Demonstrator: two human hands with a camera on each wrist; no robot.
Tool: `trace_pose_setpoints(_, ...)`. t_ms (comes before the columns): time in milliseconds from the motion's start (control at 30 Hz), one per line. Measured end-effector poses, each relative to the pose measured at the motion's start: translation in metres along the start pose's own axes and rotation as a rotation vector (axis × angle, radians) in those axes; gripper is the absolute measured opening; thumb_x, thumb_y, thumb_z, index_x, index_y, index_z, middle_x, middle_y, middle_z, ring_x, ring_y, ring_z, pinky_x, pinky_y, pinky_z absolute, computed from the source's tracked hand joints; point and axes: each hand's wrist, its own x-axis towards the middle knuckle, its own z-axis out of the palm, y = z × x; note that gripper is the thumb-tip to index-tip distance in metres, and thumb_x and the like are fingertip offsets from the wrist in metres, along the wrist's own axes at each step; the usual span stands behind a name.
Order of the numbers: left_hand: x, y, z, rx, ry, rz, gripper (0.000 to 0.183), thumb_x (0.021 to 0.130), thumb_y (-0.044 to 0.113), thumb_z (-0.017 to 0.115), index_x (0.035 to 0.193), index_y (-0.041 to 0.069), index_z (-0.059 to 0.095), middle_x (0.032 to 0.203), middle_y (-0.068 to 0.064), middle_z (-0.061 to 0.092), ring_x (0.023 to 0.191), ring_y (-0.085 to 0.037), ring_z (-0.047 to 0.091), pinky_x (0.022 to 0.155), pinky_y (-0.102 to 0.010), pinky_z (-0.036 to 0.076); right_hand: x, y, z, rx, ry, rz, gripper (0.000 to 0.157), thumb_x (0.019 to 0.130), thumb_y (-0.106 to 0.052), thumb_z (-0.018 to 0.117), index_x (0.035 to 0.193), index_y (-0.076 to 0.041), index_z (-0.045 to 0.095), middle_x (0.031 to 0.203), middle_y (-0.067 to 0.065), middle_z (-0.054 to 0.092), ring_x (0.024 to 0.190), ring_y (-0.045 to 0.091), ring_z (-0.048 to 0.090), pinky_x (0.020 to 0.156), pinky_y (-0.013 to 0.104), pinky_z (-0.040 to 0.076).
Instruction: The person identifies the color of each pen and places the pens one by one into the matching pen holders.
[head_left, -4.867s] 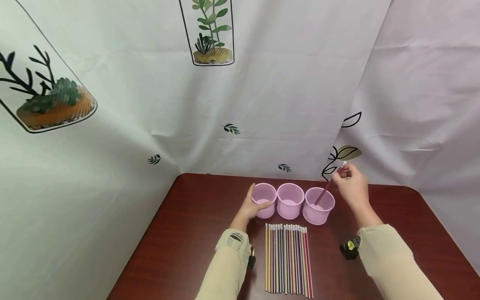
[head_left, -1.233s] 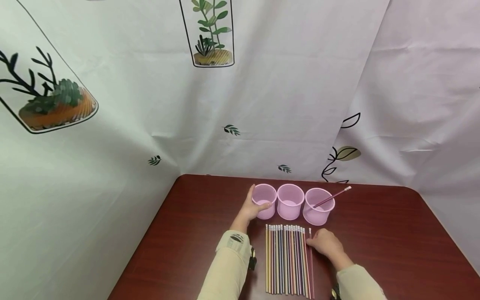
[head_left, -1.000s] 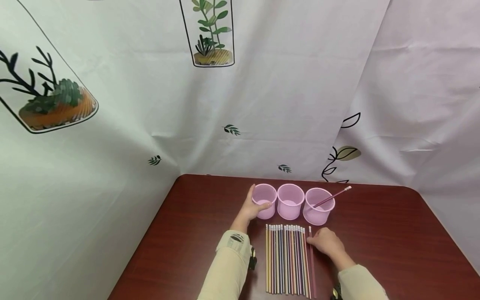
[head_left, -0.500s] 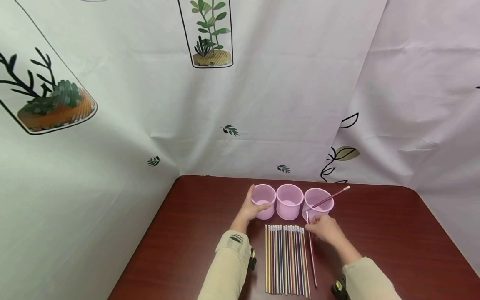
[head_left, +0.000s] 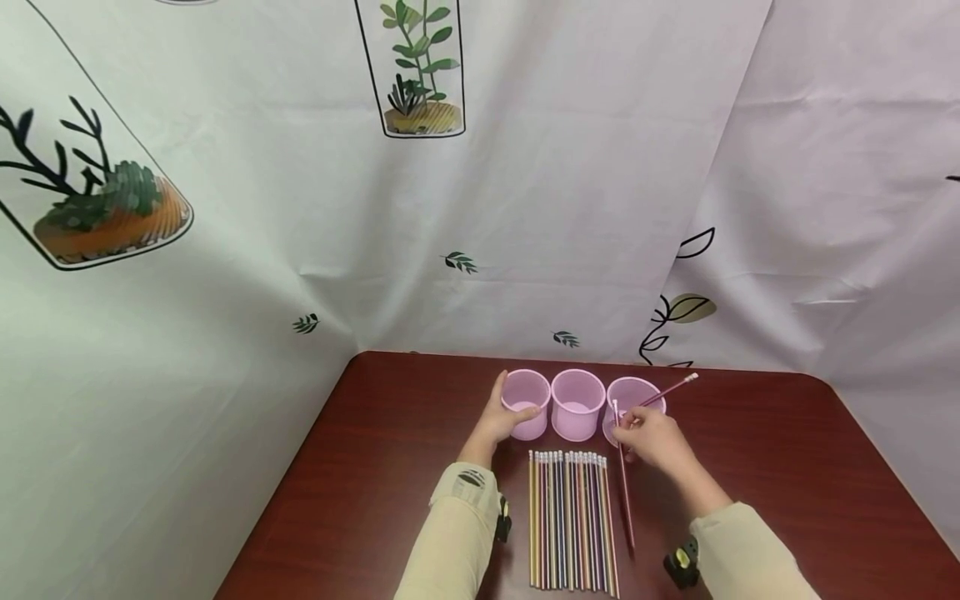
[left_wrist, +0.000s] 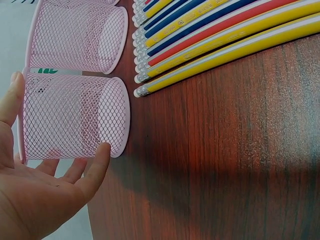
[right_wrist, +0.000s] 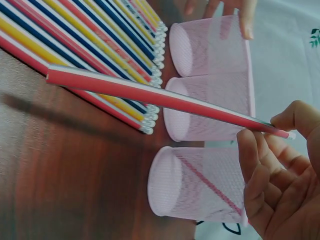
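Note:
My left hand (head_left: pixel 501 421) holds the leftmost pink mesh pencil cup (left_wrist: pixel 75 115), thumb and fingers spread around its side and rim. My right hand (head_left: pixel 658 442) pinches a red pencil (right_wrist: pixel 165 97) with a white stripe near its eraser end. That pencil is lifted and slanted, its flat unsharpened end pointing back toward me and down. Behind it stand the middle cup (head_left: pixel 576 423) and the right cup (right_wrist: pixel 165 185). Another red pencil (head_left: pixel 679 386) leans in the right cup, its eraser end sticking out over the rim; the right hand partly covers this cup in the head view.
Several striped pencils (head_left: pixel 573 525) in yellow, red and blue lie side by side in front of the cups, erasers toward them. The dark red wooden table (head_left: pixel 390 483) ends at a hanging white printed cloth (head_left: pixel 525 208). Each wrist wears a small black camera (head_left: pixel 681 567).
The earlier red pencil was lowered into the right cup and let go. My right hand then took another from the row's right end and lifted it toward the cups. My left hand stays put.

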Motion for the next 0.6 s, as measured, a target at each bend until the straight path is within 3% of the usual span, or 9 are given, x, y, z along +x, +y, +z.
trace_pose_setpoints(200,-0.001,0.001,0.000,-0.010,-0.002,-0.006,0.101,0.070,0.012,0.080,0.148,0.017,0.017,0.142,-0.028,0.029,0.127,-0.044,0.032,0.103,-0.055,0.025,0.004,-0.009,-0.012,0.058,0.014,0.000,0.014,0.078,-0.012,0.065,0.083,-0.002,0.056,0.062,0.003,0.060,0.052,0.019,0.062,0.044,0.030,0.047)
trace_pose_setpoints(600,-0.002,0.002,0.000,-0.017,0.001,-0.014,0.100,0.071,0.011,0.080,0.148,0.018,0.017,0.143,-0.028,0.029,0.127,-0.044,0.032,0.103,-0.055,0.026,0.009,-0.019,-0.028,0.058,0.029,-0.066,0.014,0.079,-0.011,0.062,0.085,0.000,0.057,0.064,0.004,0.061,0.056,0.021,0.063,0.049,0.036,0.051)
